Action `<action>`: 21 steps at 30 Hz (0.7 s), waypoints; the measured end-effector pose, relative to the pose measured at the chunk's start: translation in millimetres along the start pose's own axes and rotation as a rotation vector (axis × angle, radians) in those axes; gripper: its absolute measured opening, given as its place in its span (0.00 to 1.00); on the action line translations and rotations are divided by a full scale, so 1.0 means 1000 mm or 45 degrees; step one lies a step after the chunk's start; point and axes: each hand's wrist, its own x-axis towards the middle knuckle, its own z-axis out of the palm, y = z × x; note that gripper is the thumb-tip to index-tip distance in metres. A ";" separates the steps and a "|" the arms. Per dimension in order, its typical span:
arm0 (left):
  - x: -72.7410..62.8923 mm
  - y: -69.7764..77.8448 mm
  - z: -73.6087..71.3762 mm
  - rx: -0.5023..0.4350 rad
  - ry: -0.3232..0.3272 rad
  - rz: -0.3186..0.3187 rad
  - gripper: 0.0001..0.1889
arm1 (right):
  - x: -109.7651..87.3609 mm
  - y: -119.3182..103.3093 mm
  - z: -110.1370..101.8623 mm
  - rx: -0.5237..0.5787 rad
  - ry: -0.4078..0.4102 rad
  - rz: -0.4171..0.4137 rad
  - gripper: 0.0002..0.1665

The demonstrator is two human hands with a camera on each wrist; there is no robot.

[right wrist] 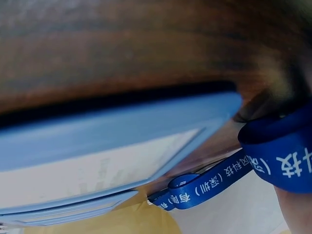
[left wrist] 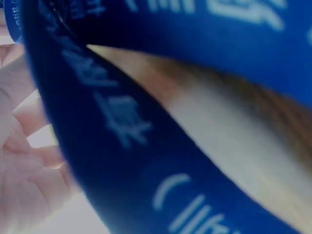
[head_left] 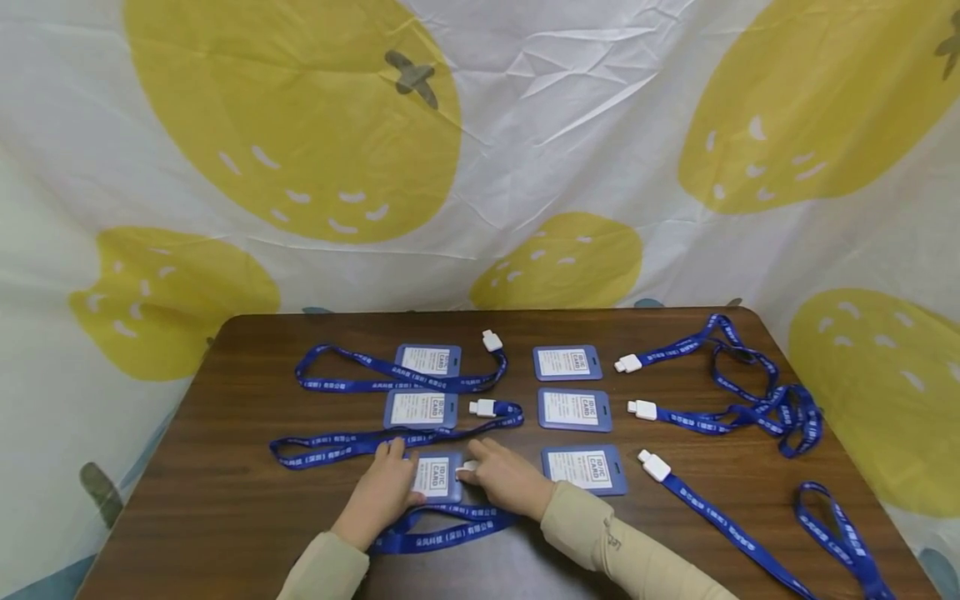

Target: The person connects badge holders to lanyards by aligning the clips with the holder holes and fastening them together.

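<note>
At the table's front, a blue badge holder (head_left: 437, 477) with a white ID/IC card lies between the two hands. The left hand (head_left: 381, 490) holds its left end, fingers at the upper edge and thumb at the lower. At its right end, the right hand (head_left: 508, 477) pinches a white clip (head_left: 467, 468), mostly covered by the fingers. A blue lanyard (head_left: 442, 536) with white lettering loops below both hands. In the left wrist view, the lanyard (left wrist: 112, 126) crosses in front of the left hand (left wrist: 29, 161). The right wrist view shows a neighbouring badge holder (right wrist: 122, 129) close up.
Behind the hands lie two badge holders (head_left: 420, 410) with lanyards (head_left: 330, 450) looped over or beside them. Three more holders (head_left: 574, 409) stand in a column right of centre. Lanyards with white clips (head_left: 655, 465) spread over the right side of the brown table (head_left: 225, 517). A patterned cloth (head_left: 525, 167) hangs behind.
</note>
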 end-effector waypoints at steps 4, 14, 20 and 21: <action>0.000 0.000 -0.002 0.001 -0.004 -0.017 0.31 | 0.002 0.001 -0.001 0.002 -0.012 -0.006 0.15; 0.003 0.000 -0.001 -0.009 -0.015 0.008 0.31 | 0.002 0.002 -0.005 0.046 -0.022 0.056 0.13; 0.002 -0.003 -0.002 -0.022 -0.051 -0.021 0.31 | 0.002 -0.001 -0.003 -0.011 0.015 0.113 0.13; 0.001 -0.003 -0.002 -0.028 -0.051 -0.022 0.31 | 0.002 -0.001 -0.004 -0.021 0.016 0.122 0.14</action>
